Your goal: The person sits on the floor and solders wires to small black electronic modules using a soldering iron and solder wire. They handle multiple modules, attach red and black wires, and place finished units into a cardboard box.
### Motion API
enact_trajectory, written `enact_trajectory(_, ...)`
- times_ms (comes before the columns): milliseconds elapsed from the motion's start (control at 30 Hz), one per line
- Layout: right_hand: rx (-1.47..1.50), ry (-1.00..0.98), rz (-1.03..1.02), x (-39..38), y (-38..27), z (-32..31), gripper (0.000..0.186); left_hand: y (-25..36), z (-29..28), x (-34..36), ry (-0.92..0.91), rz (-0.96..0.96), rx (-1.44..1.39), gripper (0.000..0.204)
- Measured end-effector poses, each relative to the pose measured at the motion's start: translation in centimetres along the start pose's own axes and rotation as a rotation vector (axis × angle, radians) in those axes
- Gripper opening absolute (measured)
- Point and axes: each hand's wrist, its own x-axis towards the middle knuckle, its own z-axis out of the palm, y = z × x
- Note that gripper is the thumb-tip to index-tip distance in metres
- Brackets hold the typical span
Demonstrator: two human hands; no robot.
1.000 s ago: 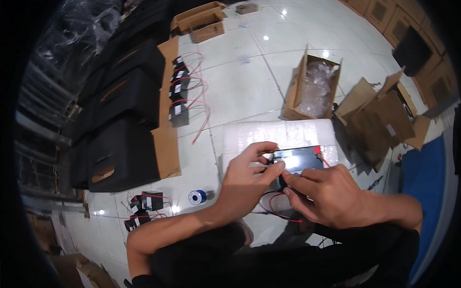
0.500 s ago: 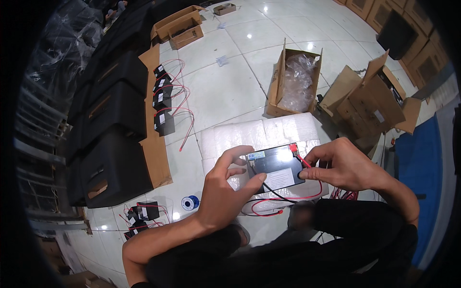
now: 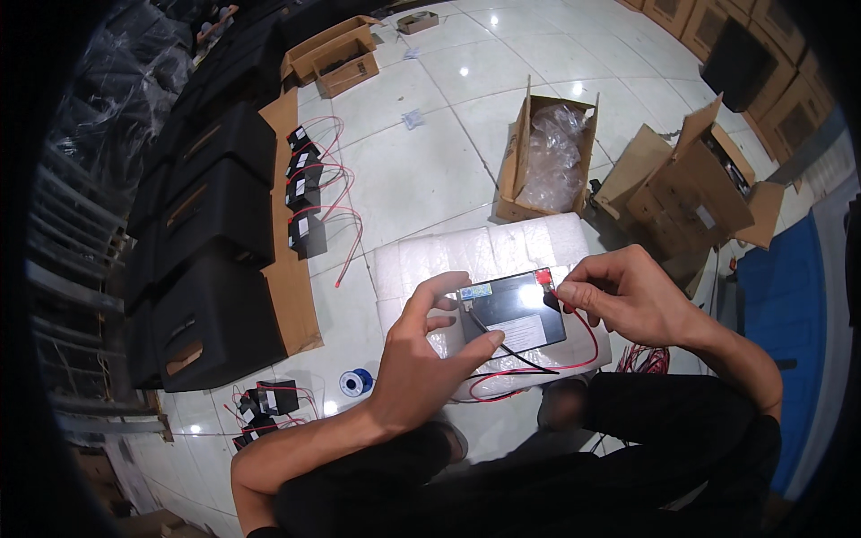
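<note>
Our right hand (image 3: 639,296) now shifts up to pinch the red lead (image 3: 595,334), seemingly bringing it under control, while our left hand (image 3: 420,351) grips the black battery (image 3: 509,309) over white foam (image 3: 417,257).

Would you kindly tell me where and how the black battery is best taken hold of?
Probably the black battery is best gripped by the nearer parts of its left and right edges, coming from both sides: its body is boxy and straight-edged, while the red wire and black wire attach near the far corners, best left alone.
</note>
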Motion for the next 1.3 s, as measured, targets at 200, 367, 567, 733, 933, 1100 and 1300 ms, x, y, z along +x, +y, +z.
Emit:
enact_trajectory(200,-0.192,0.237,-0.134,0.4,-0.2,0.5,0.032,-0.2,0.2,0.1,0.009,-0.031,0.012,0.065)
enact_trajectory(367,-0.226,0.343,-0.213,-0.3,-0.7,0.7,0.030,0.0,0.2,-0.1,0.020,-0.035,0.051,0.067)
enact_trajectory(567,-0.226,0.366,-0.240,0.3,-0.2,0.8,0.027,0.4,-0.1,0.0,0.001,-0.032,0.089,0.077)
enact_trajectory(733,-0.037,0.452,-0.193,0.6,0.6,-0.8,0.028,0.3,-2.4,0.4,0.155,0.122,0.033,0.044)
enact_trajectory(933,-0.133,0.895,-0.244,-1.0,5.0,-7.2,0.027,-8.2,-10.9,-2.3,0.836,0.277,0.076,0.026)
enact_trajectory(1100,0.034,1.021,-0.028,-3.5,16.5,-7.3,0.024,-25.3,-13.2,-11.0,1.106,-0.300,0.064,0.023)
enact_trajectory(1300,-0.492,0.748,0.099,-0.2,29.5,-3.3,0.016,-37.6,-12.1,-17.5,1.209,-0.941,-0.269,0.025)
